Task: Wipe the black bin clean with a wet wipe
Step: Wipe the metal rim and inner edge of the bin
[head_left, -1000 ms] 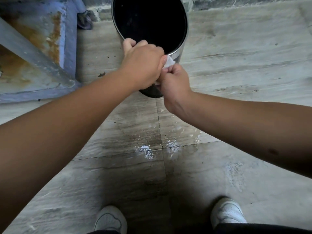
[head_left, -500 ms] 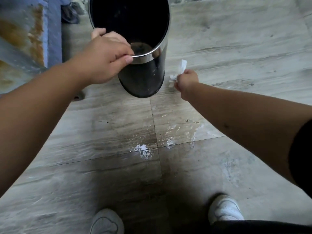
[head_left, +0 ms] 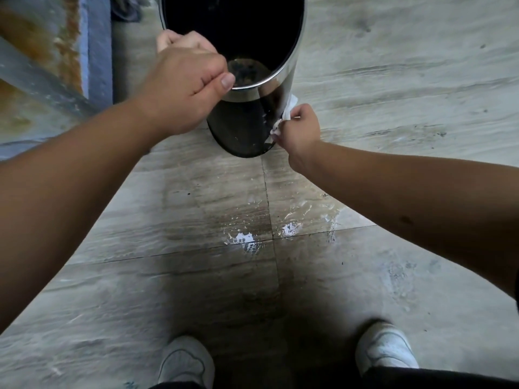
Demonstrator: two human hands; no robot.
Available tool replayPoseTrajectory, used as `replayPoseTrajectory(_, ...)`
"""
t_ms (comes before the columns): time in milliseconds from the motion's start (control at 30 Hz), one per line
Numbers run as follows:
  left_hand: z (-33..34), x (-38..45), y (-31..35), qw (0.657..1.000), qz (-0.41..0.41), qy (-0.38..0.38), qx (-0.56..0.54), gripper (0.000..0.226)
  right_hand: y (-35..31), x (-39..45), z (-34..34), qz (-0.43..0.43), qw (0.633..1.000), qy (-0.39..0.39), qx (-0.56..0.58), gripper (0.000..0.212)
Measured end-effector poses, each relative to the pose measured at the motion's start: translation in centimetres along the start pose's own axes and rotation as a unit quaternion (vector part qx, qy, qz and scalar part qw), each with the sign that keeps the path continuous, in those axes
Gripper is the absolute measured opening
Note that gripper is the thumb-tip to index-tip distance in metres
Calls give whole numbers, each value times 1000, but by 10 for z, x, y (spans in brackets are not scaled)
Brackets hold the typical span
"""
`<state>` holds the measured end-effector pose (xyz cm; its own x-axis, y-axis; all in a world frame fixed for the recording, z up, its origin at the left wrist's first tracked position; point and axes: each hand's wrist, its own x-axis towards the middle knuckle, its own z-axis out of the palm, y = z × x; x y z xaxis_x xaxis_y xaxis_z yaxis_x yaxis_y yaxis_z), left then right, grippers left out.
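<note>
The black bin (head_left: pixel 238 127) with a shiny metal rim stands on the tiled floor at the top centre, its dark opening facing me. My left hand (head_left: pixel 185 82) grips the near left part of the rim, thumb over the edge. My right hand (head_left: pixel 299 130) is closed on a crumpled white wet wipe (head_left: pixel 288 112) and presses it against the bin's outer right wall, low down. Dirt lies on the bin's inner bottom.
A rusty blue metal frame (head_left: pixel 98 49) stands at the left, close to the bin. Wet patches (head_left: pixel 244 240) glisten on the grey tiles between me and the bin. My two white shoes (head_left: pixel 185 360) show at the bottom edge.
My right hand with the wipe has moved from beside the bin onto its right outer wall. A second ago both hands were together at the rim; my left hand stays on it.
</note>
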<state>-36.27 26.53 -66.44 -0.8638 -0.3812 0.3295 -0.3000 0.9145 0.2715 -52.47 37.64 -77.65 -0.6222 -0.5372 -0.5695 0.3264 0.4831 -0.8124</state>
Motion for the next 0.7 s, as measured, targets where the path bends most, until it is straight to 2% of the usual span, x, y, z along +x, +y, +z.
replayPoseTrajectory(100, 0, 0, 1, 1000, 6, 0, -1, 36, -1, -29, 4, -33, 999, 3, -31, 30)
replayPoseTrajectory(167, -1, -1, 2, 1000, 4, -7, -6, 36, -7, -50, 11, -53, 998, -13, -11, 29)
replayPoseTrajectory(333, -1, 1, 4, 1000, 0, -5, -17, 32, -44, -89, 24, -19, 992, -50, 111, 30)
replayPoseTrajectory(433, -2, 0, 1, 1000, 0, -2, -7, 38, -70, -105, 11, -37, 978, -104, 175, 26)
replayPoseTrajectory(500, -6, 0, -3, 1000, 9, -30, -2, 40, -77, -107, -5, -46, 966, -135, 216, 28)
replayPoseTrajectory(600, -19, 2, -11, 995, 37, -90, -2, 40, -52, -103, -25, 8, 979, -111, 170, 28)
replayPoseTrajectory(700, -25, -2, -23, 990, 68, -98, 76, 34, 0, -90, -21, 75, 993, -57, 65, 30)
